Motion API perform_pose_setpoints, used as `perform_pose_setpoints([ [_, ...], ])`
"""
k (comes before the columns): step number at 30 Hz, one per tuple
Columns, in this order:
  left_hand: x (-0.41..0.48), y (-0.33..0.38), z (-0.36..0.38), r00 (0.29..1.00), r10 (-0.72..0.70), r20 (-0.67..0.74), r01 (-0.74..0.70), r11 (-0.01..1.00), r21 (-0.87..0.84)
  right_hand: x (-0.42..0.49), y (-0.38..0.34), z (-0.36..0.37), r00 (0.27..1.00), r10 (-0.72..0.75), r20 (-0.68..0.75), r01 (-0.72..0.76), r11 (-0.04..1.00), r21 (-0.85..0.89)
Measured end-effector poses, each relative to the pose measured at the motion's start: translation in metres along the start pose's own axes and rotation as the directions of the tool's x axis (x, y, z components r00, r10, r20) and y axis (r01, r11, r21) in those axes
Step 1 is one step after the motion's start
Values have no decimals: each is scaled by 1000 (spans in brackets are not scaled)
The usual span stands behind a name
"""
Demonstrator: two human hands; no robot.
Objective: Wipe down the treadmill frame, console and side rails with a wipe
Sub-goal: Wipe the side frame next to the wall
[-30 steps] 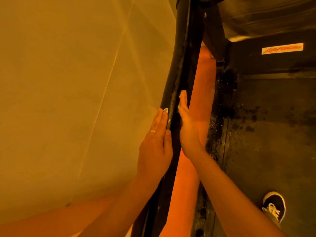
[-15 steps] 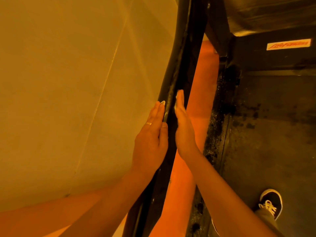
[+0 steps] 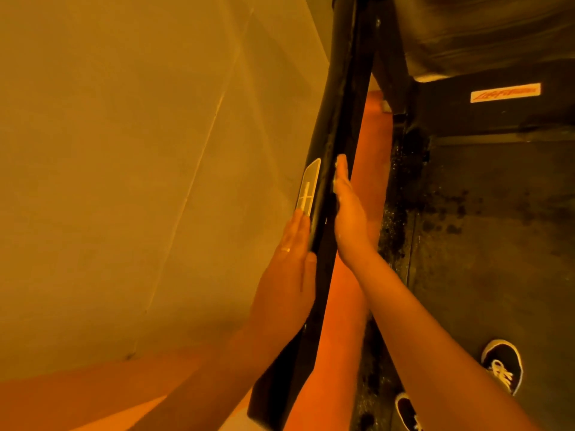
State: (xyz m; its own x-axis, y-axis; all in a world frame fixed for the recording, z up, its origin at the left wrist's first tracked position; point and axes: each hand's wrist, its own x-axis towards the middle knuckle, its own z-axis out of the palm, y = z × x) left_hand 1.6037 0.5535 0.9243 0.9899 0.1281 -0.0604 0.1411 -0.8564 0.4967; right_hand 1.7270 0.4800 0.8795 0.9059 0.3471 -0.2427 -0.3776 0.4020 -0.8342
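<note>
Head view: black rail beside tan wall, floor seemingly orange.

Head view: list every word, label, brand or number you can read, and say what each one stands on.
"LifeFitness", probably: blurred red script on a pale label on the black treadmill cover.
The pale sticker on the black frame post, just past the left hand: only a cross-like line mark, no legible words.
No numbers can be read.
</note>
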Motion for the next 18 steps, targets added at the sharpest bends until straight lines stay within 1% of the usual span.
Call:
perform_pose_setpoints([
  [2, -26, -7, 4, 999, 31, -6, -31, 999, 33, -2, 0, 2, 1000, -4, -8, 4, 1000, 2],
  [5, -28, -9, 8, 999, 9, -36, -7, 998, 63, -30, 13, 6, 999, -33, 14, 33, 999, 2],
  [7, -26, -7, 8, 999, 19, -46, -16, 997, 77, -47, 22, 7, 998, -37, 42, 38, 999, -38],
  [10, -27, -9, 8, 998, 32, -54, -28, 997, 75, -43, 19, 6, 998, -26, 53, 31, 995, -93],
  [14, -26, -10, 11, 996, 47, -76, -40, 995, 97, -25, 7, 5, 1000, -15, 2, 15, 999, -39],
  [18, -27, -11, 11, 996, 47, -76, -39, 993, 107, -57, 19, 10, 1000, -22, 20, 23, 999, -49],
])
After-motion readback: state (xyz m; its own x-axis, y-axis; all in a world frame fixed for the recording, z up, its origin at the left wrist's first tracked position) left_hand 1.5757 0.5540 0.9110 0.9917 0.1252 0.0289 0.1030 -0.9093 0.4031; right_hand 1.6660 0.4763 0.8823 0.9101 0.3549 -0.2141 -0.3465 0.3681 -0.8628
